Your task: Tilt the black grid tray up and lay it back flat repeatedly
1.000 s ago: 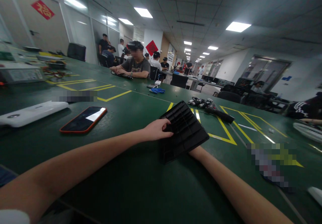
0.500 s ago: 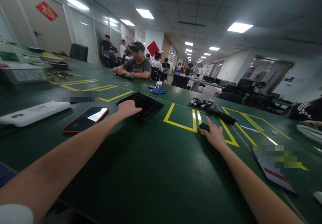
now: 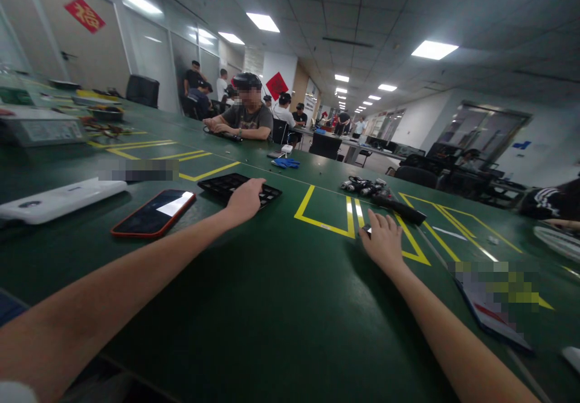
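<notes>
A flat black grid tray (image 3: 229, 184) lies on the green table (image 3: 281, 306), left of the yellow taped square (image 3: 324, 225). My left hand (image 3: 244, 200) holds the tray's near right edge, thumb on top and fingers curled. My right hand (image 3: 384, 240) lies flat on the table at the square's right corner, fingers stretched forward. A small dark object (image 3: 366, 229) peeks out beside its fingertips, mostly hidden by the hand.
A phone in a red case (image 3: 154, 212) and a white device (image 3: 58, 200) lie to the left. A black tool (image 3: 399, 208) and small metal parts (image 3: 362, 184) sit beyond my right hand. Blue gloves (image 3: 284, 162) lie farther back. A person (image 3: 247, 119) sits across the table.
The tray went from held up in both hands to lying flat on the left, then slid a little further left. My right hand let go and now lies flatter on the table.
</notes>
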The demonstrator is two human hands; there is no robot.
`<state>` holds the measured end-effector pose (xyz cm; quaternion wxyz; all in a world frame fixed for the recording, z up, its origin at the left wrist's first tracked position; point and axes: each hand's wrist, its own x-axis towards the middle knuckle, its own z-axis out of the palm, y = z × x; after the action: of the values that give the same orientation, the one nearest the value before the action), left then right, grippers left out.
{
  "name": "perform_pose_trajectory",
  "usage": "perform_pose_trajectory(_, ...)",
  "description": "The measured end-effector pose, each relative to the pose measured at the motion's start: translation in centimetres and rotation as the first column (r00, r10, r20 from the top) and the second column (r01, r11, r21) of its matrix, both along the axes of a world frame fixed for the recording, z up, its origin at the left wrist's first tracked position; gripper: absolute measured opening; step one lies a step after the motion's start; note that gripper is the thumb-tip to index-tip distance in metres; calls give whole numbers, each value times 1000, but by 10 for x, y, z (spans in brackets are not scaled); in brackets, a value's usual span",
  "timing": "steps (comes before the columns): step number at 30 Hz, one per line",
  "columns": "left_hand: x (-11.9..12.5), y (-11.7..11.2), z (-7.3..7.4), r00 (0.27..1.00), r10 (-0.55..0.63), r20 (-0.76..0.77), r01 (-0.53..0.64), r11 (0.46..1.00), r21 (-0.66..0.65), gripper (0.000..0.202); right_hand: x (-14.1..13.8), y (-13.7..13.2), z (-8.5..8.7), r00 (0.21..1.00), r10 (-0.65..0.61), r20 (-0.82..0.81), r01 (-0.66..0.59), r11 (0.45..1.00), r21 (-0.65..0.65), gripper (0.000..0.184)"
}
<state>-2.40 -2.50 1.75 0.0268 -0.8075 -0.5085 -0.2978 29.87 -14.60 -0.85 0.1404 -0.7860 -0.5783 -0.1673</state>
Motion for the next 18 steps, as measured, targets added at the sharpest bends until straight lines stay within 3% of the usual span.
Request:
perform_pose_trajectory(2, 15, -16, -9, 976, -215, -36, 214, 976, -34, 50, -18, -3, 0, 993, 112, -29, -112, 993, -20, 56)
perform_pose_trajectory(4, 26, -26, -19, 923, -370, -103, 357, 926, -127, 52, -35, -6, -3, 965, 250, -75, -256, 964, -76, 57)
perform_pose_trajectory(7, 33, -26, -29, 878, -450, -164, 401, 877, -263, 49, -55, -10, -7, 889, 430, -159, -455, 868, -197, 54)
perform_pose_trajectory(10, 33, -25, -29, 885, -435, -167, 388, 887, -252, 37, -57, -10, -6, 843, 495, -208, -535, 813, -230, 53)
perform_pose_trajectory(12, 32, -35, -25, 881, -443, -164, 416, 892, -176, 37, -47, -7, -3, 867, 463, -181, -493, 848, -193, 54)
perform_pose_trajectory(14, 34, -55, -20, 851, -500, -160, 481, 865, -142, 42, -31, -3, 1, 928, 360, -96, -370, 918, -141, 53)
perform_pose_trajectory(16, 38, -82, -15, 772, -617, -152, 586, 784, -206, 46, -10, -1, 2, 977, 211, 11, -210, 974, -81, 51)
perform_pose_trajectory(18, 42, -107, -12, 655, -742, -141, 678, 660, -322, 50, 12, -1, 0, 994, 67, 82, -63, 997, -53, 50)
